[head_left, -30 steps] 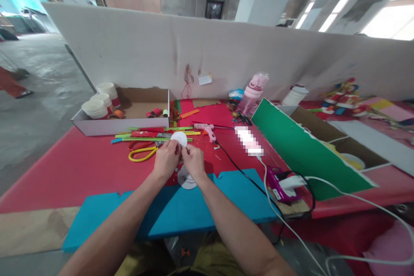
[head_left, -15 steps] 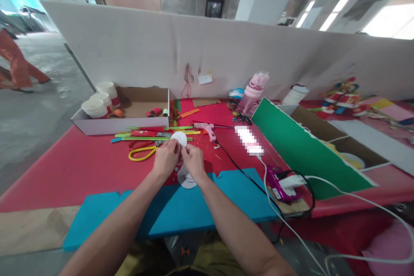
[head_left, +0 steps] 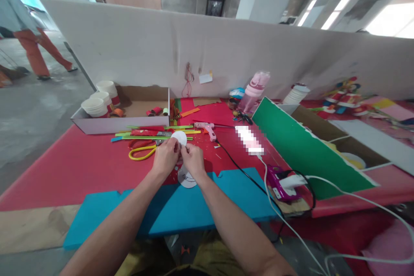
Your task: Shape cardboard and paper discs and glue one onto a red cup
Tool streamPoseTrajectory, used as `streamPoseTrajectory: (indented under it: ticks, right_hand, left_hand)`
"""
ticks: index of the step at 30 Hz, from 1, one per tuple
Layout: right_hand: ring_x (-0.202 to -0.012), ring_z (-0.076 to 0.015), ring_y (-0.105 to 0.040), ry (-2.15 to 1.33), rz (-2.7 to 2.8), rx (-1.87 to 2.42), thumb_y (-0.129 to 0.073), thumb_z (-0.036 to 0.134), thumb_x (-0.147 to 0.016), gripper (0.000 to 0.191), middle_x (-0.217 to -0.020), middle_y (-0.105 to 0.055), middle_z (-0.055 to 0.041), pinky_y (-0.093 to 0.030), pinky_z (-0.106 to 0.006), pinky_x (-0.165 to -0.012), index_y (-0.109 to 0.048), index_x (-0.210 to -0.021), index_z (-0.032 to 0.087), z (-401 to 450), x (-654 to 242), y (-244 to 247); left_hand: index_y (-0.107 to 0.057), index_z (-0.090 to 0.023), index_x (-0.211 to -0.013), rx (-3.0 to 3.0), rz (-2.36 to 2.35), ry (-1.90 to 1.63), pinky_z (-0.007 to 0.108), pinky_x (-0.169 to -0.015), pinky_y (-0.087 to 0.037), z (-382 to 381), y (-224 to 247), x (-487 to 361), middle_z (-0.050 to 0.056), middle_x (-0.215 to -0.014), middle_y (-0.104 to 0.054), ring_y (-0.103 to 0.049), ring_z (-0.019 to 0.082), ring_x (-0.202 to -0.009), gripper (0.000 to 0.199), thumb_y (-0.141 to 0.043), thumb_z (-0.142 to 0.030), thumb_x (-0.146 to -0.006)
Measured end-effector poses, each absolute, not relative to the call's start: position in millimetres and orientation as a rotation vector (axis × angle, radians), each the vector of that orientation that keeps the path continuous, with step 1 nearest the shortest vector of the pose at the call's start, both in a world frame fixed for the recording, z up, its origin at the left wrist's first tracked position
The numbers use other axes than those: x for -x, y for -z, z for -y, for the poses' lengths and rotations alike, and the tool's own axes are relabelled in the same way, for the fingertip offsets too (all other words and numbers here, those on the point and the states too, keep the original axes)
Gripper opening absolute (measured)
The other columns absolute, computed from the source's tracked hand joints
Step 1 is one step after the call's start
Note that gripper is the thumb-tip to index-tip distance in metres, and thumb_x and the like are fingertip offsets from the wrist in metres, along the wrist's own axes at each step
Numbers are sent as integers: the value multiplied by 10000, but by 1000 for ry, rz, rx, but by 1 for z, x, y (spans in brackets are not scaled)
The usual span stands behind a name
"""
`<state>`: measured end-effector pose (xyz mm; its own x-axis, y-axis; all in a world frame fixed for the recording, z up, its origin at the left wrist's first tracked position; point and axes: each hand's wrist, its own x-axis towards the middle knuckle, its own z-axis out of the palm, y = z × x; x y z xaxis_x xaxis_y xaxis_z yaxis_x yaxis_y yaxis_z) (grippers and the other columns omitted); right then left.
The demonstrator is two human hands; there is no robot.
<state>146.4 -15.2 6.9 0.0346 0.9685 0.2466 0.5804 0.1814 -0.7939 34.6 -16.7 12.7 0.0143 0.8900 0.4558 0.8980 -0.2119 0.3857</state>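
Observation:
Over the near middle of the table, my left hand (head_left: 166, 155) and my right hand (head_left: 194, 160) meet with fingers pinched together. Between them is a small white disc (head_left: 179, 137), its lower edge covered by my fingertips. A second round white piece (head_left: 187, 180) with dark markings lies below my hands, partly on the blue sheet (head_left: 223, 202). Just left of my left hand are scissors with yellow handles (head_left: 142, 153). Beyond my right hand lies a pink glue gun (head_left: 206, 127), its black cord running toward the right.
White cups (head_left: 93, 108) stand in an open box (head_left: 119, 126) at back left, near green and yellow strips (head_left: 152, 138). A pink bottle (head_left: 254, 92) stands at the back. To the right are a purple power block (head_left: 278, 185), loose cables and a green-sided box (head_left: 297, 146).
My hands and the disc stay almost in place. At far left, a person in orange trousers has moved to the right across the floor.

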Motion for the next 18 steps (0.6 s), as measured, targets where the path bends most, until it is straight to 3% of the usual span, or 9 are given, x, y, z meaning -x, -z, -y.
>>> streamPoseTrajectory:
  ticks: [5,11,18]
  right_hand:
    - [-514,-134,-558,-643,1608,1438,-478,250,-843,332,-525,-609,-32,-328,-208,-473,-470,-518,180,18,-147,-5]
    - [-489,-151,-649,-1226,1178,1158,-480,385,-848,281,-642,-690,-46,-526,-239,-467,-518,-661,179,18,-151,0]
    - [-500,-154,-663,-1293,1061,997,-518,402,-834,258,-665,-696,-47,-566,-261,-491,-557,-744,164,13,-151,3]
  left_hand:
    - [-582,-183,-748,2204,1984,949,252,-585,-345,13,-16,-30,42,-709,-627,-581,174,-678,118,-488,-183,-819]
    - [-626,-181,-795,1869,2062,1194,254,-619,-395,0,-26,9,25,-703,-658,-604,167,-655,99,-538,-225,-791]
    - [-617,-173,-790,2141,1691,1496,228,-689,-458,7,-28,-3,36,-864,-674,-598,137,-747,85,-533,-171,-804]
